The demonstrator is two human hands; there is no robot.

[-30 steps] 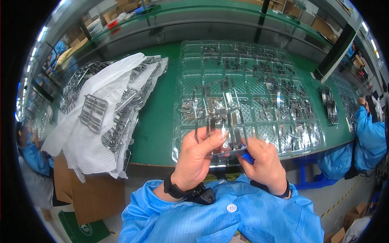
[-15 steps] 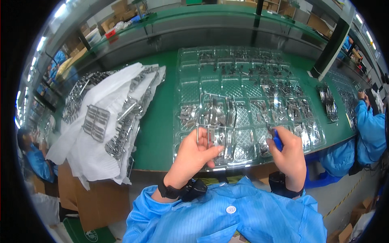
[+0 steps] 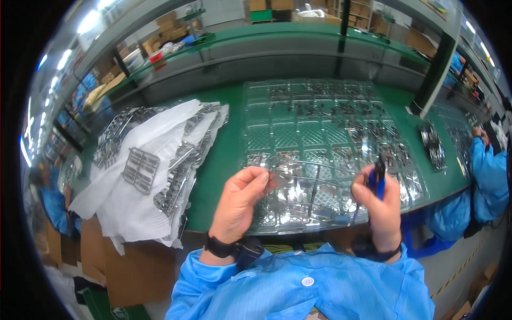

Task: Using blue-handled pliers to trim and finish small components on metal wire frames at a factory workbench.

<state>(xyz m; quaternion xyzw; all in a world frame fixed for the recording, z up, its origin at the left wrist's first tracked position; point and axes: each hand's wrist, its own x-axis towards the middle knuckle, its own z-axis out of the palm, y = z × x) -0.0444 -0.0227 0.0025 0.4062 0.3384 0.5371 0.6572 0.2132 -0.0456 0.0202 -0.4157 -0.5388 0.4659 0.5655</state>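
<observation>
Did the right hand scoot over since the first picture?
Yes: measured against the clear tray, the right hand moved rightward, towards the tray's near right corner.

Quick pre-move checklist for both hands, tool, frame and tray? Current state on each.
1. Left hand gripping the metal frame: ok, fingers pinched at its left end.
2. Blue-handled tool secure in the right hand: ok, fingers wrapped around it.
3. Tool jaws open or closed: cannot tell, too blurred.
4. Which small parts remain attached to the frame: cannot tell, blur and the shiny pieces behind it.
5. Clear compartment tray beneath the frame: ok, many compartments hold loose parts.
6. Separate frame kept apart: ok, lying on the white sheet at left.
</observation>
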